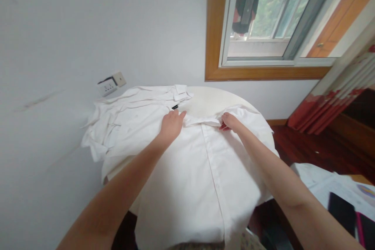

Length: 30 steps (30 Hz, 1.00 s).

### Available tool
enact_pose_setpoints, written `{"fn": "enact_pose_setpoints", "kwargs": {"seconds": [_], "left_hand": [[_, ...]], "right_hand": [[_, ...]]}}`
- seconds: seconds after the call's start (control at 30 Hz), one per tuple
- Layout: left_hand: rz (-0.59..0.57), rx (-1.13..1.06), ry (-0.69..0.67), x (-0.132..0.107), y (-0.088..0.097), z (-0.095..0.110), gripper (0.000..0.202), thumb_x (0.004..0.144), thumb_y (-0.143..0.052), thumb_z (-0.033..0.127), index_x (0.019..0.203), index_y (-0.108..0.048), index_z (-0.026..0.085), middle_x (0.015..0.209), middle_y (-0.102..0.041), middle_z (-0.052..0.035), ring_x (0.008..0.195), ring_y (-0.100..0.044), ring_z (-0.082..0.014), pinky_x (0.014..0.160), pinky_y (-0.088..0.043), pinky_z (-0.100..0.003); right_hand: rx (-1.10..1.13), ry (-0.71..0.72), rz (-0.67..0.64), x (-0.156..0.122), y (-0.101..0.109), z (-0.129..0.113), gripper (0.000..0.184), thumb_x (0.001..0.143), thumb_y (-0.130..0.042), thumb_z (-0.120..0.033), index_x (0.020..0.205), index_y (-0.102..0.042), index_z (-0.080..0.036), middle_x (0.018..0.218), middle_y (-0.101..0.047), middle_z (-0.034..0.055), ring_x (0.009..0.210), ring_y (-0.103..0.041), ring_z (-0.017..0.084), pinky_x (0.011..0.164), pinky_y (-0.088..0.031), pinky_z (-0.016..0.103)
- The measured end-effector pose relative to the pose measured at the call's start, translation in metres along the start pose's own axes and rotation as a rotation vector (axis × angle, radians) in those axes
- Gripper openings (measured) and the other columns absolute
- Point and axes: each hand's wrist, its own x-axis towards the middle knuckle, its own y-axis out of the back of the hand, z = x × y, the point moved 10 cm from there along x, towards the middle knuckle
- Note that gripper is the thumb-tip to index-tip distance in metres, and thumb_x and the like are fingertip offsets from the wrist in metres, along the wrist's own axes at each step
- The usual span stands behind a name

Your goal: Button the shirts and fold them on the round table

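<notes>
A white button-up shirt point(202, 172) lies front-up on a small round white table point(211, 99), its hem hanging over the near edge. My left hand point(171, 125) rests on the shirt's left shoulder beside the collar point(202, 121), fingers closed together on the cloth. My right hand point(230, 122) pinches the right end of the collar. Another white shirt point(129, 119) lies crumpled at the table's left side.
A grey wall with a loose power socket point(111, 84) stands behind the table. A wood-framed window point(263, 27) is at upper right, a red-and-white curtain point(336, 93) beside it. Papers and a dark phone point(341, 209) lie on a surface at lower right.
</notes>
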Motion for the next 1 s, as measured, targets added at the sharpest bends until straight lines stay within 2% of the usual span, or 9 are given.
{"fn": "enact_pose_setpoints", "kwargs": {"seconds": [0.13, 0.23, 0.3, 0.43, 0.57, 0.67, 0.77, 0.9, 1.0], "left_hand": [[-0.11, -0.04, 0.063, 0.022, -0.014, -0.014, 0.029, 0.089, -0.042, 0.025, 0.095, -0.069, 0.018, 0.095, -0.069, -0.0145, 0.093, -0.064, -0.0293, 0.079, -0.047, -0.039], [-0.053, -0.105, 0.123, 0.037, -0.01, -0.025, 0.031, 0.09, -0.04, 0.028, 0.091, -0.069, 0.016, 0.093, -0.071, -0.0132, 0.09, -0.066, -0.0267, 0.079, -0.047, -0.036], [-0.089, -0.206, 0.168, 0.047, -0.016, -0.033, 0.032, 0.091, -0.039, 0.029, 0.089, -0.068, 0.016, 0.085, -0.072, -0.0105, 0.079, -0.068, -0.0216, 0.075, -0.048, -0.031], [-0.139, -0.373, 0.252, 0.059, -0.036, -0.038, 0.03, 0.092, -0.035, 0.023, 0.094, -0.064, 0.013, 0.074, -0.071, -0.0079, 0.065, -0.067, -0.0164, 0.068, -0.049, -0.025], [0.077, -0.305, 0.334, 0.057, -0.036, -0.036, 0.034, 0.09, -0.035, 0.015, 0.121, -0.046, 0.009, 0.086, -0.07, -0.0128, 0.078, -0.068, -0.0212, 0.071, -0.05, -0.029], [0.199, -0.285, 0.218, 0.054, -0.04, -0.015, 0.037, 0.088, -0.036, 0.011, 0.124, -0.042, 0.01, 0.1, -0.067, -0.015, 0.093, -0.065, -0.0227, 0.08, -0.05, -0.031], [0.249, -0.256, 0.064, 0.051, -0.054, 0.007, 0.031, 0.089, -0.039, 0.015, 0.118, -0.049, 0.012, 0.113, -0.062, -0.0156, 0.111, -0.057, -0.0243, 0.094, -0.045, -0.036], [0.223, -0.246, -0.054, 0.048, -0.083, 0.02, 0.036, 0.094, -0.037, 0.027, 0.123, -0.053, 0.017, 0.132, -0.054, -0.0127, 0.127, -0.045, -0.024, 0.107, -0.036, -0.042], [0.172, -0.235, -0.062, 0.047, -0.099, 0.021, 0.043, 0.096, -0.03, 0.035, 0.129, -0.054, 0.019, 0.14, -0.05, -0.0102, 0.133, -0.039, -0.0244, 0.11, -0.033, -0.043]], "right_hand": [[0.289, -0.094, -0.005, 0.0, 0.0, -0.004, 0.019, 0.094, -0.03, -0.029, 0.098, -0.046, -0.019, 0.07, -0.064, 0.0037, 0.066, -0.069, 0.016, 0.06, -0.055, 0.027], [0.605, -0.056, 0.007, 0.007, 0.0, -0.013, 0.025, 0.09, -0.034, -0.027, 0.113, -0.043, -0.022, 0.091, -0.068, 0.0062, 0.082, -0.069, 0.016, 0.071, -0.056, 0.031], [0.655, 0.016, 0.037, 0.013, 0.002, -0.019, 0.035, 0.088, -0.036, -0.027, 0.122, -0.042, -0.025, 0.11, -0.066, 0.0072, 0.096, -0.066, 0.015, 0.079, -0.054, 0.032], [0.41, 0.162, 0.08, 0.026, -0.006, -0.021, 0.051, 0.084, -0.043, -0.028, 0.134, -0.04, -0.029, 0.133, -0.055, 0.0068, 0.116, -0.056, 0.016, 0.092, -0.048, 0.036], [0.173, 0.34, 0.106, 0.028, -0.025, -0.016, 0.053, 0.08, -0.044, -0.019, 0.133, -0.047, -0.022, 0.125, -0.061, 0.009, 0.114, -0.057, 0.018, 0.098, -0.044, 0.037], [-0.056, 0.42, 0.133, 0.021, -0.04, -0.014, 0.053, 0.079, -0.043, -0.014, 0.132, -0.05, -0.019, 0.128, -0.059, 0.0109, 0.118, -0.054, 0.02, 0.103, -0.04, 0.039], [-0.296, 0.486, 0.093, 0.011, -0.056, -0.02, 0.045, 0.086, -0.045, -0.022, 0.129, -0.054, -0.014, 0.132, -0.056, 0.0128, 0.129, -0.044, 0.022, 0.11, -0.031, 0.039], [-0.625, 0.53, 0.03, -0.002, -0.074, -0.03, 0.046, 0.094, -0.039, -0.044, 0.128, -0.056, -0.019, 0.141, -0.048, 0.01, 0.136, -0.035, 0.024, 0.112, -0.026, 0.041], [-0.734, 0.496, 0.026, -0.006, -0.078, -0.029, 0.05, 0.096, -0.034, -0.05, 0.134, -0.051, -0.022, 0.148, -0.04, 0.0083, 0.139, -0.03, 0.024, 0.112, -0.023, 0.043]]}}
